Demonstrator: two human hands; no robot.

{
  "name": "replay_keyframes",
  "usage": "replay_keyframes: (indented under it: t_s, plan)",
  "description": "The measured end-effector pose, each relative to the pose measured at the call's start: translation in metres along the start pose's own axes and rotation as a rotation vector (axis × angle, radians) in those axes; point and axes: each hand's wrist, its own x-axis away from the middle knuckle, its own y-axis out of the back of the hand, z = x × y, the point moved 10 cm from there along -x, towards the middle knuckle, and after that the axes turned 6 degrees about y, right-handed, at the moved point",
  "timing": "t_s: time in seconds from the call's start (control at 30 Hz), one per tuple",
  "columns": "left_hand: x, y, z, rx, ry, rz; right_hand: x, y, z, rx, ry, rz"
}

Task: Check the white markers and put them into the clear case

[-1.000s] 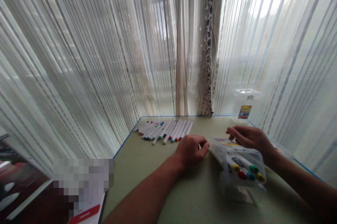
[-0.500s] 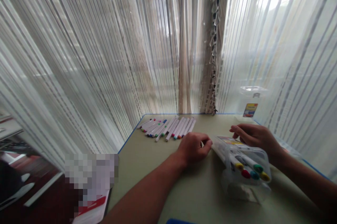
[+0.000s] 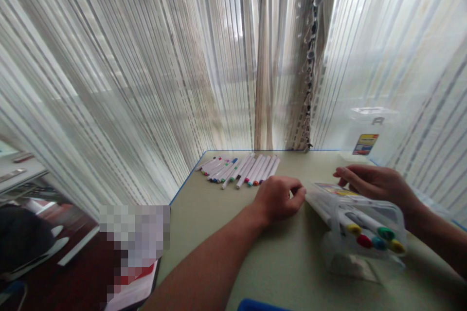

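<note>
A clear plastic marker case [image 3: 330,243] lies tilted on the table, its open end towards me and its flap hanging beneath. Several white markers with yellow, red, blue and green caps [image 3: 379,242] show inside. At the case's far left end is my left hand [image 3: 279,199], thumb and forefinger closed in a pinch; whatever is between the tips, if anything, is hidden. My right hand [image 3: 379,185] hovers just beyond the case's right side, fingers loosely bent and a little apart, with nothing visible in them. Loose white markers [image 3: 237,170] lie in a row at the back left.
A second clear case [image 3: 368,128] with a yellow and blue label stands at the back right. The pale green table [image 3: 204,213] meets striped curtains [image 3: 233,82] at its far edge. A blue object [image 3: 259,305] sits at the near edge; a pixelated patch covers the lower left.
The view has turned slightly left, so the table, case and hands appear farther right. Both hands keep about the same place beside the case.
</note>
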Motion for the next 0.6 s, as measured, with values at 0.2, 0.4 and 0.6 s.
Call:
replay_keyframes:
  t_s: [0.2, 0.4, 0.6]
  plan:
    - [-0.002, 0.001, 0.002, 0.014, 0.015, -0.002, -0.002, 0.002, 0.015, 0.024, 0.077, -0.007]
    - [-0.005, 0.002, 0.006, 0.042, 0.055, 0.013, -0.004, 0.003, 0.024, -0.031, 0.142, -0.034]
    - [-0.005, 0.004, 0.007, 0.042, 0.091, 0.011, -0.004, 0.006, 0.025, -0.053, 0.165, -0.063]
